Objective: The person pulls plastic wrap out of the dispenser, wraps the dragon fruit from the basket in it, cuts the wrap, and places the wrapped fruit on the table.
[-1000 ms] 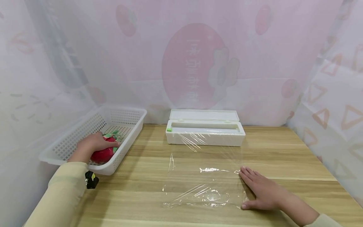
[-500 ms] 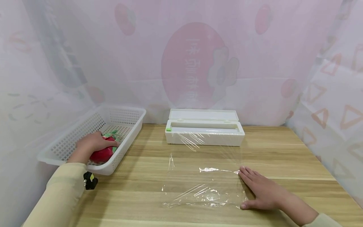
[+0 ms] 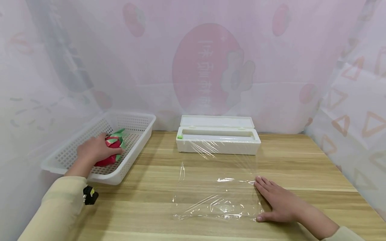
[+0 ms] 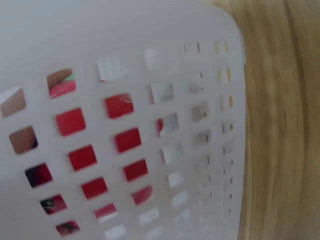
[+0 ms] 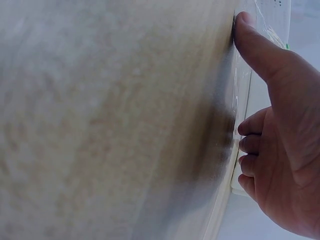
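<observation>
My left hand [image 3: 93, 150] reaches into a white perforated basket [image 3: 118, 177] and grips a red dragon fruit [image 3: 106, 161] with green scales, thumb along its near side. In the left wrist view the basket wall [image 4: 125, 30] blocks most of the hand, and the fruit's red skin [image 4: 128, 140] shows through the holes. A sheet of cling film [image 3: 205, 187] lies spread over the wooden table. My right hand [image 3: 280, 202] rests with extended fingers and thumb at the film's right edge. The right wrist view shows that hand [image 5: 290, 140] from its thumb side, fingertips at the tabletop.
Behind the sheet stands a white cling film dispenser box [image 3: 217, 147], lid raised, with a small green slider [image 3: 180, 137] at its left end; the film runs out over its front. Printed fabric curtains [image 3: 144, 67] enclose the table [image 3: 150, 207] at the back and sides.
My left hand has risen a little and shifted left, tilting the dragon fruit up so that more of its green tips show. The right hand stays in place on the film.
</observation>
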`<control>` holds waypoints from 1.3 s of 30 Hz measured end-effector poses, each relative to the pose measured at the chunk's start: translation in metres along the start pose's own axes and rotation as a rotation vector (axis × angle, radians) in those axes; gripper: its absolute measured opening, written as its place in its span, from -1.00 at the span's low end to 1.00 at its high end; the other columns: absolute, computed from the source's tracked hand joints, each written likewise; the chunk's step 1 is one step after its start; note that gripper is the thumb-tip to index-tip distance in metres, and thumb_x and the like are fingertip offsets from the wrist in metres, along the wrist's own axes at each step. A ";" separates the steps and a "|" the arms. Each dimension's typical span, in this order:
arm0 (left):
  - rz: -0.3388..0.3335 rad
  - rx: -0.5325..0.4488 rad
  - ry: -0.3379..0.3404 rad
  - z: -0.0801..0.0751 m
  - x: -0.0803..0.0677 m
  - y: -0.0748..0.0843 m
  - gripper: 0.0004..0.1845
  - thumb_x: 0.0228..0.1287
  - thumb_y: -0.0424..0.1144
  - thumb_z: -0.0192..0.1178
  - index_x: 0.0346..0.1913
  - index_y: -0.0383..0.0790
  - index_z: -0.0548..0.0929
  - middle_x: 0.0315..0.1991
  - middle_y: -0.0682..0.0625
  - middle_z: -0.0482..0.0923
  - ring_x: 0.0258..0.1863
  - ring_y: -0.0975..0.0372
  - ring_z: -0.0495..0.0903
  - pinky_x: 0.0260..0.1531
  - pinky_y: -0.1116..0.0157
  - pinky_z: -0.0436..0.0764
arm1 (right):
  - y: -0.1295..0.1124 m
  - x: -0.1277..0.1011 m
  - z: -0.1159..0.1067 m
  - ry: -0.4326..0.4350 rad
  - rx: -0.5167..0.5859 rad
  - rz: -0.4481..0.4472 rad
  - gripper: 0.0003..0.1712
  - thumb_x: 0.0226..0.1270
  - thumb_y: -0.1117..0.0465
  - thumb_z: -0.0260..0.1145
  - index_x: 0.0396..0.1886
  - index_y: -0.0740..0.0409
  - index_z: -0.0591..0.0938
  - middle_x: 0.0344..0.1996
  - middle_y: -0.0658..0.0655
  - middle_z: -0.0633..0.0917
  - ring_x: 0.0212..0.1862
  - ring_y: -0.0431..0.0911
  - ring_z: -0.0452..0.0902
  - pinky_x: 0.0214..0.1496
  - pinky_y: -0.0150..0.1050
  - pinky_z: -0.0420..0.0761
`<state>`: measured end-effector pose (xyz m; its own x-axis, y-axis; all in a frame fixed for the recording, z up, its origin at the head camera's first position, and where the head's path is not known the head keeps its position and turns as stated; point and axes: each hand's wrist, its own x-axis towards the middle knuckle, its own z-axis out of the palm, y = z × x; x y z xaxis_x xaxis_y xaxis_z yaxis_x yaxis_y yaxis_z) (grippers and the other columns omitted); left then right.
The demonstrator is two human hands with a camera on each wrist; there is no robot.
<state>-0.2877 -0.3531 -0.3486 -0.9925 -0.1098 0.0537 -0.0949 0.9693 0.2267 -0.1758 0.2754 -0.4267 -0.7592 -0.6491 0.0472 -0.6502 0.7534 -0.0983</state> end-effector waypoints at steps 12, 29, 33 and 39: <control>0.161 0.140 0.297 0.000 -0.009 -0.003 0.06 -0.17 0.28 0.45 0.29 -0.31 0.26 -0.18 -0.49 0.35 -0.29 -0.29 0.42 -0.50 -0.16 0.46 | 0.000 0.000 0.000 0.003 0.000 -0.005 0.23 0.10 -0.55 0.13 0.38 0.43 0.28 0.39 0.41 0.25 0.39 0.29 0.14 0.32 0.10 0.24; 0.485 0.401 0.697 -0.005 -0.013 -0.006 0.09 -0.43 0.20 0.50 0.29 -0.24 0.40 -0.11 -0.47 0.43 -0.23 -0.27 0.46 -0.41 -0.18 0.50 | 0.000 0.000 -0.001 -0.005 -0.014 -0.007 0.24 0.10 -0.56 0.11 0.39 0.43 0.28 0.39 0.40 0.24 0.40 0.28 0.14 0.31 0.13 0.24; 0.596 0.417 0.786 -0.008 -0.010 -0.010 0.00 -0.14 0.42 0.13 0.29 -0.24 0.40 -0.09 -0.48 0.42 -0.25 -0.28 0.46 -0.45 -0.18 0.49 | -0.001 0.000 -0.001 -0.003 -0.022 -0.010 0.24 0.10 -0.56 0.11 0.38 0.43 0.29 0.39 0.40 0.25 0.39 0.28 0.15 0.30 0.14 0.25; 0.710 0.420 0.890 -0.011 -0.008 -0.007 -0.06 0.17 0.46 -0.42 0.29 -0.22 0.42 -0.07 -0.48 0.42 -0.23 -0.28 0.47 -0.50 -0.19 0.50 | 0.000 -0.001 -0.001 0.002 -0.024 -0.009 0.24 0.10 -0.56 0.11 0.38 0.42 0.28 0.39 0.40 0.25 0.39 0.29 0.15 0.30 0.14 0.25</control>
<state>-0.2779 -0.3613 -0.3394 -0.4494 0.5221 0.7249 0.2672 0.8529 -0.4486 -0.1751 0.2759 -0.4257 -0.7536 -0.6554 0.0501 -0.6572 0.7500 -0.0744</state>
